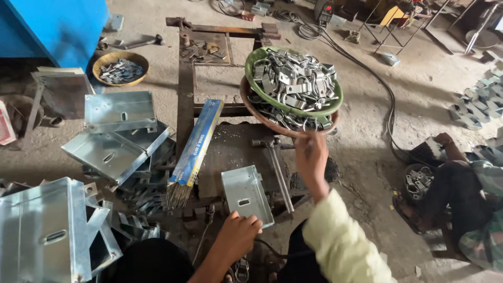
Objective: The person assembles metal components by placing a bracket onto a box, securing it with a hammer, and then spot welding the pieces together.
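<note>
Item: concrete floor (367,120), dusty, as I see it from above. Landmark: rusty steel frame (186,94) lying flat at centre. On the floor left of the frame I count a stack of galvanised sheet boxes (112,136) and a yellow bowl of small metal pieces (120,68). Right of the frame runs a black cable (387,99); farther right sit grey metal brackets (474,102).

You see one long blue packet of welding rods (196,142) with yellow edging, lying slantwise on the dark work frame (184,94) | its lower end is open, bare rod tips fanning out | at your far left edge, a white-and-red package (5,124), partly cut off | no screens or signs visible
</note>
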